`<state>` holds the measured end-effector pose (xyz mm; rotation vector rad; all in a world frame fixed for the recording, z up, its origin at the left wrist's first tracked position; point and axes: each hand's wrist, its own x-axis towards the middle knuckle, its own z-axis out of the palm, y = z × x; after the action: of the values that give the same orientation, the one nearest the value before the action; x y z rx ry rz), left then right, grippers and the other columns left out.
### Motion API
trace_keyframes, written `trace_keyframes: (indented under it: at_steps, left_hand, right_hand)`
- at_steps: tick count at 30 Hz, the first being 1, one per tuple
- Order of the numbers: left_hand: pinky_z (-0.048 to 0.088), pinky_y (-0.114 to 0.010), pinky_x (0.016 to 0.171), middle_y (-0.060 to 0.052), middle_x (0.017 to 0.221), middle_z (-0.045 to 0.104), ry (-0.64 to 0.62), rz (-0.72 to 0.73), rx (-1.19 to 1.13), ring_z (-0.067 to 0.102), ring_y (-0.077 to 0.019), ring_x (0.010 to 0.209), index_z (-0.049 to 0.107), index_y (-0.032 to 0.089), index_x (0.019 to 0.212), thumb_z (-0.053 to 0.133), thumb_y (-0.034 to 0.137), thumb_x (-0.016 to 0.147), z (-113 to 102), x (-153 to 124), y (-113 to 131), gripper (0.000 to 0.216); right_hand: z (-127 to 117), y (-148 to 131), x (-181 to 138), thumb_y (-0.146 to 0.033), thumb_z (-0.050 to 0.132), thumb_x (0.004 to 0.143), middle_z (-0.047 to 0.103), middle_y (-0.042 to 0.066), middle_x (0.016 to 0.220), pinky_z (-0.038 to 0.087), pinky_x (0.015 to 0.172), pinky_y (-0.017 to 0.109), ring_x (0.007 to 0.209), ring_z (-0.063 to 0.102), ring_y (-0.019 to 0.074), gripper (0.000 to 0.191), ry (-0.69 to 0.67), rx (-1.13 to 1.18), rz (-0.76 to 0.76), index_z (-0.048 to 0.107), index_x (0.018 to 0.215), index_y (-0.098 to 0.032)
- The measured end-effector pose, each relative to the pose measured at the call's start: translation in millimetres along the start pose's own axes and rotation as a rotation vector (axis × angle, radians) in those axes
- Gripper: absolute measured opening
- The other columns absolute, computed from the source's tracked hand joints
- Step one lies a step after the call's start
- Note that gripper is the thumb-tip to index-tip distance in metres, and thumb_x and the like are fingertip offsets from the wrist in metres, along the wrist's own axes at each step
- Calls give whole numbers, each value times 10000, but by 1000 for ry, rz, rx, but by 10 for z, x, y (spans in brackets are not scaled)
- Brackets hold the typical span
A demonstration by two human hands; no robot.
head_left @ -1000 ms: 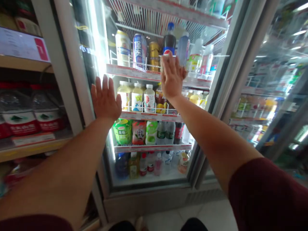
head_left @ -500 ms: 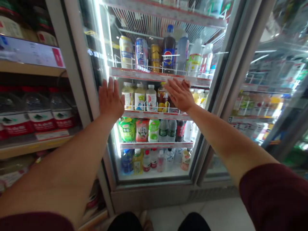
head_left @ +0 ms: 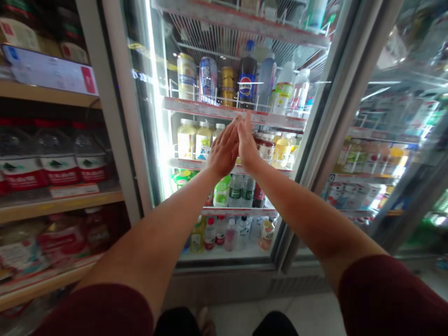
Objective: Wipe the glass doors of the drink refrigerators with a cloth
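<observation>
My left hand (head_left: 221, 151) and my right hand (head_left: 248, 145) are raised in front of a lit drinks fridge (head_left: 157, 140), palms pressed flat against each other, fingers stretched out and pointing up. Neither hand holds anything. Behind them is the fridge's second shelf with yellow juice bottles (head_left: 192, 138). Above, a cola bottle (head_left: 247, 77) stands among cans (head_left: 207, 79) on the upper shelf. Both arms reach forward, with dark red sleeves at the frame's bottom.
The fridge's glass door frame (head_left: 324, 121) runs diagonally at the right, with another fridge (head_left: 378, 154) beyond it. Wooden shelves (head_left: 59, 203) at the left carry large water bottles (head_left: 52, 158) and packaged goods. Pale floor tiles lie below.
Both hands were apart and spread before the fridge. They have swung inward and now meet palm to palm in the middle. The camera has shifted slightly right.
</observation>
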<state>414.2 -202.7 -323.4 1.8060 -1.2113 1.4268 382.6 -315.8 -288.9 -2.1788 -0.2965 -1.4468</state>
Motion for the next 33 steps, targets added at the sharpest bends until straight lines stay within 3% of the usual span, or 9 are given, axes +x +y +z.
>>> trace_keyframes:
  at_steps: [3,7,11,14,19,25,28,30,33]
  left_hand:
    - [401,-542,1324,-184,1597,572,88,-68,107,484,-347,1544,531,159,1584,512,327,1100,46,77,-16,513]
    - [378,-555,1345,-145,1614,569,107,28,168,439,-321,1592,543,202,1593,419,174,1106,139,-29,8,503]
    - [304,-660,1367,-204,1726,423,61,130,177,261,-406,1681,492,126,1647,488,301,1108,282,-175,124,566]
    - [239,-691,1383,-205,1738,405,10,176,179,248,-441,1678,509,128,1644,564,383,1095,234,68,63,608]
    - [180,-670,1405,-85,1760,403,26,95,154,211,-357,1703,481,259,1693,432,71,1009,21,592,-209,711]
    - [192,-608,1418,-139,1719,465,-247,374,152,284,-349,1680,494,159,1678,495,185,1062,72,151,-129,616]
    - [225,-594,1406,-75,1723,473,-337,461,132,303,-313,1678,559,278,1630,523,162,1055,10,250,-213,588]
    - [221,-589,1404,-35,1698,509,-308,420,129,324,-280,1672,592,331,1597,457,86,1039,-33,411,-293,624]
    - [171,-622,1407,-72,1684,521,-101,251,134,290,-314,1682,582,274,1617,425,83,1028,7,449,-289,638]
  right_hand:
    - [-526,280,-22,-440,220,1161,252,94,1848,314,1401,476,1726,242,212,692,11,-223,-212,185,1798,-172]
    - [-929,819,-212,-409,310,1111,317,89,1826,195,1403,642,1727,236,296,657,0,-568,-144,424,1723,-201]
    - [-885,1083,-362,-437,314,1106,330,97,1821,206,1392,655,1720,257,296,667,18,-654,-114,424,1728,-222]
    - [-841,1096,-383,-432,307,1108,330,93,1822,201,1394,646,1726,241,292,665,36,-661,-135,420,1730,-227]
    - [-870,1087,-377,-403,321,1093,344,106,1815,207,1388,658,1726,238,298,673,18,-654,-136,413,1734,-218]
    - [-858,1077,-374,-393,315,1093,332,95,1821,176,1403,631,1725,243,288,669,27,-651,-128,435,1722,-199]
    - [-864,1060,-371,-381,330,1087,329,95,1822,177,1399,648,1728,231,292,672,10,-648,-119,418,1731,-206]
    - [-870,1048,-374,-379,327,1090,333,94,1820,176,1401,649,1731,222,292,672,8,-655,-118,407,1738,-217]
    - [-872,1034,-383,-388,314,1095,339,89,1819,186,1408,624,1728,231,287,669,11,-675,-118,417,1734,-217]
